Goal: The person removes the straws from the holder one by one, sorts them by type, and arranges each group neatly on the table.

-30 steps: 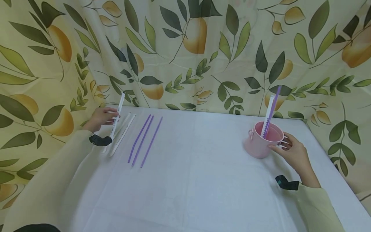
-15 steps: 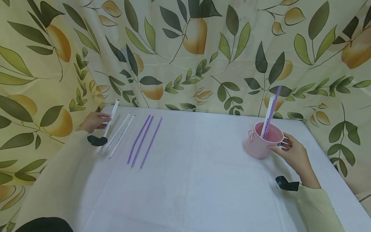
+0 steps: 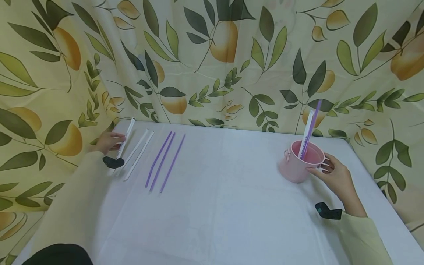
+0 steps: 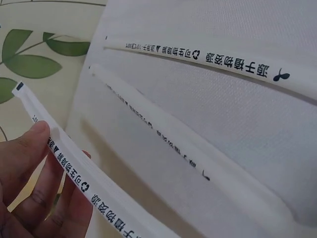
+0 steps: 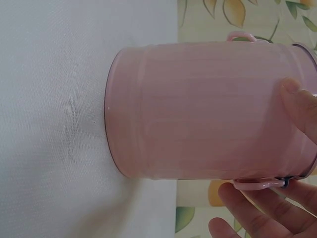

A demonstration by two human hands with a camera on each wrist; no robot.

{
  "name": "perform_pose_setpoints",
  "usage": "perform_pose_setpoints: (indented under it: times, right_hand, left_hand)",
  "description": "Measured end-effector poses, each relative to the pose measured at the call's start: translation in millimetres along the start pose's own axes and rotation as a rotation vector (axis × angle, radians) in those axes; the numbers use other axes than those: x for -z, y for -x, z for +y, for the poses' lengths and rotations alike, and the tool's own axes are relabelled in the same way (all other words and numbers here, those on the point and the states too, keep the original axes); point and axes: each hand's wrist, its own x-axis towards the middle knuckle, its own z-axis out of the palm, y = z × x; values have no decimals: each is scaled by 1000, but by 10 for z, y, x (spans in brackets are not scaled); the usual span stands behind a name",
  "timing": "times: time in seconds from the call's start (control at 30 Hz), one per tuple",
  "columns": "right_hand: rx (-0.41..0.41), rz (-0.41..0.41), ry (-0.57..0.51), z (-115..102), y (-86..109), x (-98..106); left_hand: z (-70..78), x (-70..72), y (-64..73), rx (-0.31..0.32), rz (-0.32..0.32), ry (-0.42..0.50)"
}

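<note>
At the table's left side my left hand [image 3: 108, 142] pinches a paper-wrapped white straw [image 3: 127, 134] between thumb and fingers. The left wrist view shows printed dark characters along this wrapped straw [image 4: 101, 201], which lies at a slant. Two more wrapped straws [image 4: 163, 134] rest on the cloth beside it. On the right, a pink bucket [image 3: 293, 169] stands upright, with my right hand [image 3: 338, 178] holding it at the rim and side handle. A wrapped straw [image 3: 304, 136] and a purple straw [image 3: 313, 123] lean inside. My right thumb [image 5: 299, 106] presses the bucket's wall.
Three bare purple straws [image 3: 162, 162] lie side by side, right of the wrapped ones. A white cloth [image 3: 225, 206] covers the table. Behind it hangs a curtain [image 3: 205, 84] printed with leaves and fruit.
My left hand has shifted left and lowered the wrapped straw toward the cloth, left of the other two. My right hand and the bucket have stayed in place.
</note>
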Motion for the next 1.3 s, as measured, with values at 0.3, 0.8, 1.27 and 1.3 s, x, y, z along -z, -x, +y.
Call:
perform_pose_setpoints:
  times: [0.3, 0.8, 1.27, 1.3]
  right_hand:
    - [10, 13, 15, -3, 1, -1]
    - [13, 20, 20, 2, -2, -2]
    - [7, 11, 13, -27, 7, 8]
    - [7, 10, 13, -28, 9, 8]
  left_hand:
    - [-113, -111, -40, 23, 76, 95]
    - [-162, -247, -181, 146, 144, 41]
    - [-120, -314, -196, 230, 175, 55]
    - [-120, -313, -195, 227, 177, 53]
